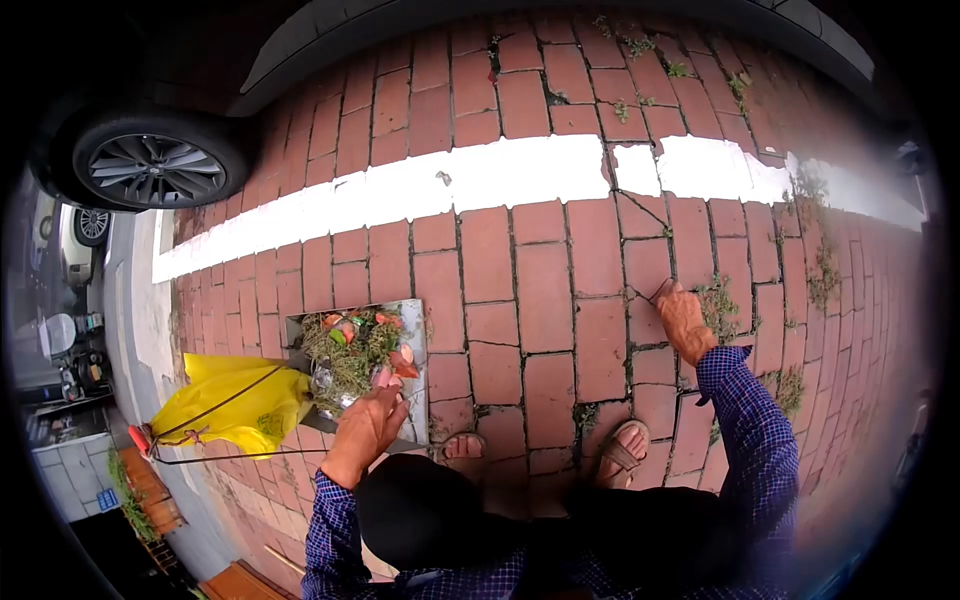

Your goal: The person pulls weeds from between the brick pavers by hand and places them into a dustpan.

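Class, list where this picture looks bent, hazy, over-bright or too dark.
Head view: black, rounded borders and bowed paving; pale haze blurring the right side; white stripe brightest, nearly washed out; the person's lap too dark for detail.

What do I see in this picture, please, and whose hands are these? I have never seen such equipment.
There is no robot here: these are a person's two bare hands. The one picture comes from a camera on that person's head, looking down, so the curved black border is probably its wide lens.
The ground is red brick paving with a white stripe. On it stands an open grey container full of pulled weeds and some leaves, with a yellow bag beside it.
The left hand is at the weeds; the right hand reaches down to the bricks. I cannot tell whether either holds something.
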Demonstrator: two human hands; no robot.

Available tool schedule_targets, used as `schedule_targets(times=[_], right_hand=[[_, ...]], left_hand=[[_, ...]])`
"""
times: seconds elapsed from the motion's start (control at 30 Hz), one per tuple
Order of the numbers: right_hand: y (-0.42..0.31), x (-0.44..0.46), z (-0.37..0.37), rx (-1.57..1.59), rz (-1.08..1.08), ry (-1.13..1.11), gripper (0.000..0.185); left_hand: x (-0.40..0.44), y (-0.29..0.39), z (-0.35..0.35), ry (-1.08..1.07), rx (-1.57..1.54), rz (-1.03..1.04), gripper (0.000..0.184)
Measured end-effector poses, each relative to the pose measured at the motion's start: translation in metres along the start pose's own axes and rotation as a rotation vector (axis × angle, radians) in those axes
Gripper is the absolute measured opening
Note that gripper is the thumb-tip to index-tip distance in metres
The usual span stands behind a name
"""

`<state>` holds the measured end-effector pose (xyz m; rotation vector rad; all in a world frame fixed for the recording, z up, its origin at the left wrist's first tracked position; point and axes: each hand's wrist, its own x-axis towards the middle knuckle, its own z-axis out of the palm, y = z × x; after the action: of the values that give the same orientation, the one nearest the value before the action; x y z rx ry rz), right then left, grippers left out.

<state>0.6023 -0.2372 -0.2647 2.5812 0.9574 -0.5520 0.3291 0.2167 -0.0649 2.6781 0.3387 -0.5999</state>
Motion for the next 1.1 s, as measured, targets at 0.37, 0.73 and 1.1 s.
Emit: schedule_targets(times=[0.37, 0.73, 1.1], right_hand=[[0.018, 0.0, 0.015, 0.07, -0.039, 0.184, 0.013], [0.022, 0.02, 0.008, 0.015, -0.002, 0.029, 0.018], [0.028, 0.025, 0.03, 0.194, 0.187, 0.02, 0.024]], left_hand=[[-0.115, 0.014, -0.172, 0.91, 0.813, -0.039, 0.042], [-0.152, -0.031, -0.204, 0.792, 0.834, -0.322, 0.028], [-0.148, -0.056, -0.213, 1.005, 0.547, -0.215, 0.048]])
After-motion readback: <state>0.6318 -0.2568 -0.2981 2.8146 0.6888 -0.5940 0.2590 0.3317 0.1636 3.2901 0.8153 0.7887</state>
